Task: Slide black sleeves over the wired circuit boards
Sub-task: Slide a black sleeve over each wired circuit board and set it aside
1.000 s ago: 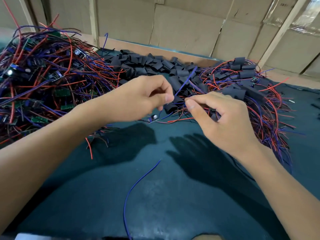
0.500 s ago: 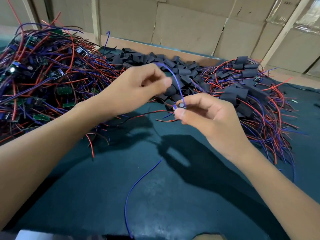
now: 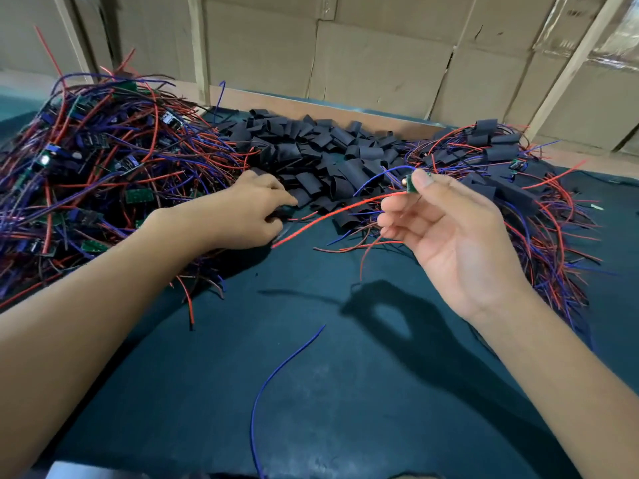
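Note:
My right hand (image 3: 449, 233) is raised above the table and pinches a small green circuit board (image 3: 411, 183) between thumb and forefinger; its red wire (image 3: 332, 216) and a blue wire trail off to the left. My left hand (image 3: 249, 216) lies palm down at the near edge of the heap of loose black sleeves (image 3: 321, 157), fingertips touching a sleeve (image 3: 301, 197); whether it grips one I cannot tell. A big tangle of bare wired boards (image 3: 93, 174) fills the left. Boards with sleeves on them (image 3: 501, 188) lie piled at the right.
The table is covered with a dark teal mat (image 3: 345, 392). A single loose blue wire (image 3: 280, 371) lies on it near me. Cardboard panels and wooden battens (image 3: 345, 63) close off the far side.
My hands have moved apart. The right hand now holds the board alone and has risen to the right; the left hand let go of the wire and dropped onto the sleeve heap.

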